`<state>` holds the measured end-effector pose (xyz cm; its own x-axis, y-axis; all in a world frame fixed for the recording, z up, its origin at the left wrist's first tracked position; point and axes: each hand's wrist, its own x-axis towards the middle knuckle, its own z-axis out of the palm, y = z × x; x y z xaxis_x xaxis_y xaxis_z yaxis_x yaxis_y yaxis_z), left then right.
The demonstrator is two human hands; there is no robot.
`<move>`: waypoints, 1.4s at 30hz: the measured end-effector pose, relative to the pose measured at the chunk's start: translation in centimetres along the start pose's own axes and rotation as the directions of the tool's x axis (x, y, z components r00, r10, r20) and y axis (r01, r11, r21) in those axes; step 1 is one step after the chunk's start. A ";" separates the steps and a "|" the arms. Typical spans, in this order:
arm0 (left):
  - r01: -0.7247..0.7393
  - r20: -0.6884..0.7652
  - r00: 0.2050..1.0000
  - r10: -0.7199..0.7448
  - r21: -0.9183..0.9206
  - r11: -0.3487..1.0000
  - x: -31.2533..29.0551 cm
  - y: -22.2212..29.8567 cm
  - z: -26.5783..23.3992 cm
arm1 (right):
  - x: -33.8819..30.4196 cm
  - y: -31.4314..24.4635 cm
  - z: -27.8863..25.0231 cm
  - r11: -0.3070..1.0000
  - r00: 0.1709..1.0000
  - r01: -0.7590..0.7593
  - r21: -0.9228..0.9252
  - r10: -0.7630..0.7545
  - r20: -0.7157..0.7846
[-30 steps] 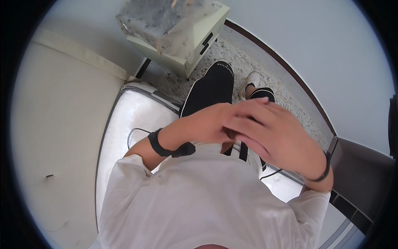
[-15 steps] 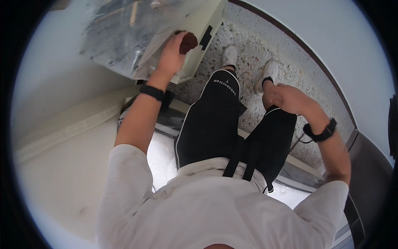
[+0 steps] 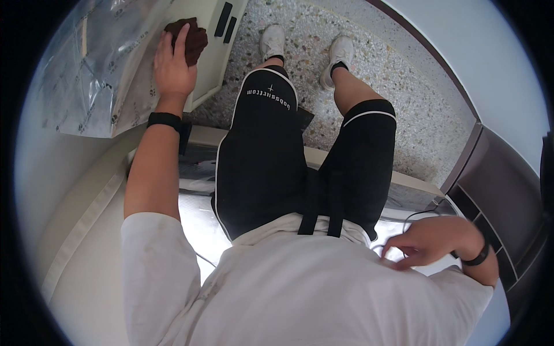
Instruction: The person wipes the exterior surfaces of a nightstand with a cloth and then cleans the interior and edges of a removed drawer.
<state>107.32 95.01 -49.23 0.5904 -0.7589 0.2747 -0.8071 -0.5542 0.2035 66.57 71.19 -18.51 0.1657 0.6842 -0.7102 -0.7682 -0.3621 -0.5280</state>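
Your left hand (image 3: 172,68) is pressing flat on a dark brown cloth (image 3: 189,38), fingers spread over it, at the near edge of the cream cabinet top (image 3: 203,69), just beside the clear plastic sheet (image 3: 86,69). Looks like you're wiping mid-stroke. Your right hand (image 3: 430,242) is holding nothing, fingers loosely curled and touching the hem of your white shirt (image 3: 300,288). Next move likely calls for even pressure while keeping the cloth off the plastic.

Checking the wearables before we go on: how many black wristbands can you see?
2. One black wristband sits on the left wrist, behind the left hand resting on a brown cloth. The other wristband is on the right wrist, by the right hand at the white shirt.
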 end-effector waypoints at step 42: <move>0.025 -0.027 0.999 -0.024 0.005 1.000 0.2 -0.9 -0.1 | 26.5 1.3 -37.0 0.672 0.614 0.551 0.495 0.076 -0.786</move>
<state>108.19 95.36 -49.26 0.6098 -0.7356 0.2949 -0.7923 -0.5744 0.2057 92.81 65.41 -55.23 0.5294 -0.1050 -0.8418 -0.7313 0.4465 -0.5156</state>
